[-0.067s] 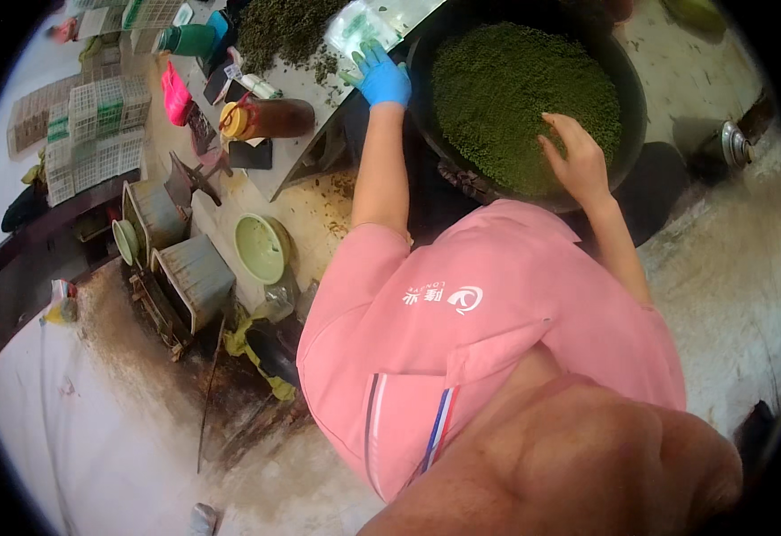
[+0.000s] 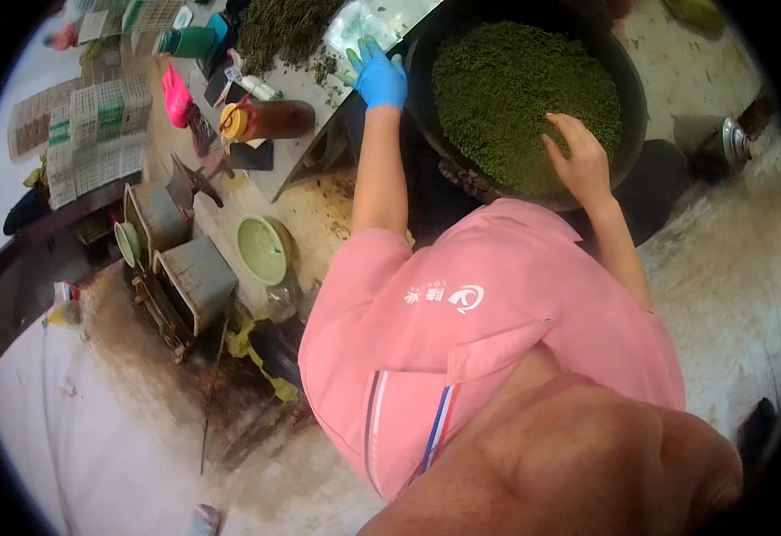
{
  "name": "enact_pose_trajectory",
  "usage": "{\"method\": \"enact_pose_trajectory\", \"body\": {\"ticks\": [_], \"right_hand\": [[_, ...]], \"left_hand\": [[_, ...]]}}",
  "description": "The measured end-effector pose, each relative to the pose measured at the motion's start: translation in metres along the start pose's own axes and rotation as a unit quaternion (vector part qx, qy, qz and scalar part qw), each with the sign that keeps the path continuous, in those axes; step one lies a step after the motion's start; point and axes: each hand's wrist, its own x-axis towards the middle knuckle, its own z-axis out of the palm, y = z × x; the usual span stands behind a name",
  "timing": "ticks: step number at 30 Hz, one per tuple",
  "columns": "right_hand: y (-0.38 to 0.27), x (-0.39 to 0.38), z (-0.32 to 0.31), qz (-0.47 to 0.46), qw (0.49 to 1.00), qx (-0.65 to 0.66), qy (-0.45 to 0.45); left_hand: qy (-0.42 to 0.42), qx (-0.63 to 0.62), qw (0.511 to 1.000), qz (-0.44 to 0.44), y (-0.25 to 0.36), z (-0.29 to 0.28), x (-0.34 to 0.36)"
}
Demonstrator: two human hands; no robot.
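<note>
My left hand point(image 2: 380, 79), in a blue glove with bare, greenish fingertips, reaches forward to the metal tabletop point(image 2: 332, 94). Its fingers are stretched and spread at the near edge of a clear plastic bag point(image 2: 355, 27); whether they touch it I cannot tell. Before me on the right, a large dark round pan point(image 2: 633, 98) holds a broad heap of small green leaves, likely tea point(image 2: 515, 89). Low over the heap's near right side is my bare right hand point(image 2: 578, 161), fingers curved and apart, with nothing visible in them.
A darker leaf heap point(image 2: 283, 31) and a brown jar with a yellow lid point(image 2: 270, 120) are on the left. Lower left are a pale green bowl point(image 2: 263, 250), square metal bins point(image 2: 196, 279) and stacked plastic crates point(image 2: 96, 138). A metal flask-like vessel point(image 2: 716, 141) stands right of the pan.
My left fingers have shifted slightly beside the plastic bag. My right hand keeps almost the same place over the leaves.
</note>
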Motion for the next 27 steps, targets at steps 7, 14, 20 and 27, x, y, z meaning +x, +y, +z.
{"method": "enact_pose_trajectory", "body": {"ticks": [7, 14, 20, 27], "right_hand": [[-0.001, 0.024, -0.021, -0.036, 0.993, -0.096, 0.057], [0.022, -0.025, -0.005, 0.229, 0.943, 0.200, -0.136], [0.026, -0.040, -0.003, 0.195, 0.947, 0.067, -0.247], [-0.008, -0.020, -0.022, -0.005, 0.990, 0.106, -0.095]], "left_hand": [[-0.024, -0.369, 0.889, 0.269, 0.114, -0.105, -0.082], [-0.174, -0.412, 0.876, 0.182, 0.109, -0.101, -0.117], [-0.163, -0.366, 0.891, 0.213, 0.098, -0.109, -0.109], [-0.479, -0.423, 0.742, 0.202, 0.108, -0.104, -0.097]]}}
